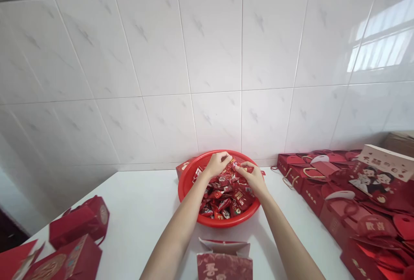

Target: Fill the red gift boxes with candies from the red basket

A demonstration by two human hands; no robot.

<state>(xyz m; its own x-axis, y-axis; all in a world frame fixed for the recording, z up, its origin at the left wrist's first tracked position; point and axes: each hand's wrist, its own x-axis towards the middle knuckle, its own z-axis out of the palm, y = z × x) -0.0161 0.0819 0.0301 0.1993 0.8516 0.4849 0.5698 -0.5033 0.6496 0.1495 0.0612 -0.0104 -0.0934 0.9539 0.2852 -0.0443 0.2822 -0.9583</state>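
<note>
Wrapped candies (pixel 223 198), mostly red, fill a round red plastic basket (pixel 220 223) against the wall. Over its far part reaches my left hand (pixel 219 163), fingers curled together; anything in them is too small to make out. To its right, my right hand (pixel 252 177) pinches a small pink-and-white candy (pixel 235 165) between thumb and fingers. Both hands are close together above the pile. Nearer to me, in front of the basket, stands a dark red paper gift box (pixel 224 267) with its top flaps open and gold lettering on its front.
Many red gift boxes (pixel 310 193) with cord handles crowd the right side, with a printed card box (pixel 375 176) on top. A few red boxes (pixel 80 219) stand at the left edge of the white table (pixel 139 211). Behind rises a tiled wall (pixel 213 55).
</note>
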